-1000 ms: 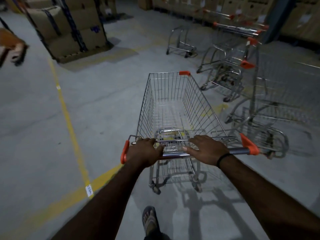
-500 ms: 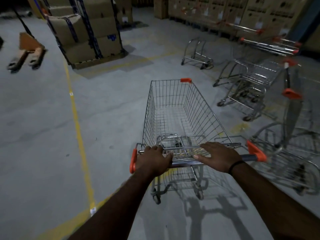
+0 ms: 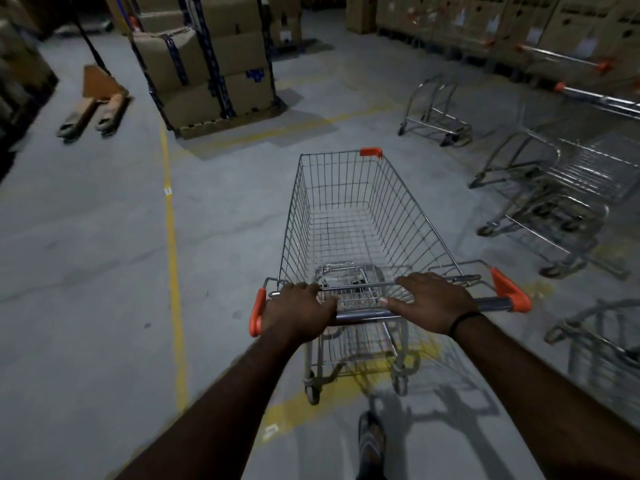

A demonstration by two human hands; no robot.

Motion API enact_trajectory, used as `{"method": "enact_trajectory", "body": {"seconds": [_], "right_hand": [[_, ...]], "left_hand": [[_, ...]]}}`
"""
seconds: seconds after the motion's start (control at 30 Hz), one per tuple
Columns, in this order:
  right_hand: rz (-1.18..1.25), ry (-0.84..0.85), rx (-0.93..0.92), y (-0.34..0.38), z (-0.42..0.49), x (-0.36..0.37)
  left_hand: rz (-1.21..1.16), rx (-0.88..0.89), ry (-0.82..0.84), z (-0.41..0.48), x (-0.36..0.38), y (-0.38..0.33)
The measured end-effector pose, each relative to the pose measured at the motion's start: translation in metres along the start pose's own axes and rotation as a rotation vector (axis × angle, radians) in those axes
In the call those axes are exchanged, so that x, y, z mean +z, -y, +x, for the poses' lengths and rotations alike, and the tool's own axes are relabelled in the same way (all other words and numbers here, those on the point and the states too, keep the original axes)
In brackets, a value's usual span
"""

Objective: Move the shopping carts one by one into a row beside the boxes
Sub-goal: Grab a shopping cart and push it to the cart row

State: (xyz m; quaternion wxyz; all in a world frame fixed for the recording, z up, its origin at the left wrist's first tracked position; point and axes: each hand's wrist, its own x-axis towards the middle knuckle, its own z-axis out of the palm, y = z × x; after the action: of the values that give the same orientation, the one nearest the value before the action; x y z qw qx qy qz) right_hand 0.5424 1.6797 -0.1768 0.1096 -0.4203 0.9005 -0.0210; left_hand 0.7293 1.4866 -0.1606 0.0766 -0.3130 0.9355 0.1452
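Pushing one shopping cart (image 3: 346, 220) over the concrete floor (image 3: 86, 271), both hands on its handle bar (image 3: 360, 317). Gripping with the left hand (image 3: 298, 313) right by the bar's left orange cap (image 3: 258, 315), fingers curled tight round the tube, probably for steering force. Pressing with the right hand (image 3: 436, 303) nearer the bar's middle, fingers fairly straight and a bit apart, laid over bar and seat-flap wire, thumb stretched along the tube. Looks like guiding, not clamping. Nothing in the basket.

Ahead-right of the cart, well apart: wall boxes (image 3: 571, 26) with parked carts (image 3: 568, 62) just beside them, blurred, likely the row in progress. Right of the cart, near: loose carts (image 3: 568, 181). Further ahead on that side: a bare frame (image 3: 446, 129). Ahead-left of the cart: strapped pallet boxes (image 3: 214, 64), with a pallet jack (image 3: 93, 109) further left. Left of the cart: yellow line (image 3: 172, 237), roughly parallel to it. Behind the cart: one sandalled foot (image 3: 372, 441).

Judged mid-transfer, not yet parked. Probably needs a right swing toward the wall boxes, minding the loose carts close on that side.
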Motion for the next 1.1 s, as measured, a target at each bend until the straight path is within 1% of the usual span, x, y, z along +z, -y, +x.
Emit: {"method": "enact_trajectory", "body": {"seconds": [0.2, 0.33, 0.6, 0.83, 1.1], "right_hand": [[0.006, 0.027, -0.065, -0.018, 0.116, -0.026], [0.030, 0.044, -0.109, -0.026, 0.181, -0.045], [-0.006, 0.063, -0.187, -0.036, 0.303, -0.074], [-0.021, 0.052, -0.233, -0.040, 0.432, -0.094], [-0.033, 0.094, -0.287, -0.036, 0.583, -0.126]], "left_hand": [[-0.012, -0.070, 0.000, 0.096, -0.031, -0.002], [-0.032, -0.130, 0.004, 0.151, -0.047, -0.003], [-0.057, -0.218, -0.010, 0.257, -0.074, 0.001], [-0.066, -0.273, -0.037, 0.366, -0.099, 0.019], [-0.091, -0.320, -0.054, 0.497, -0.133, 0.043]]}}
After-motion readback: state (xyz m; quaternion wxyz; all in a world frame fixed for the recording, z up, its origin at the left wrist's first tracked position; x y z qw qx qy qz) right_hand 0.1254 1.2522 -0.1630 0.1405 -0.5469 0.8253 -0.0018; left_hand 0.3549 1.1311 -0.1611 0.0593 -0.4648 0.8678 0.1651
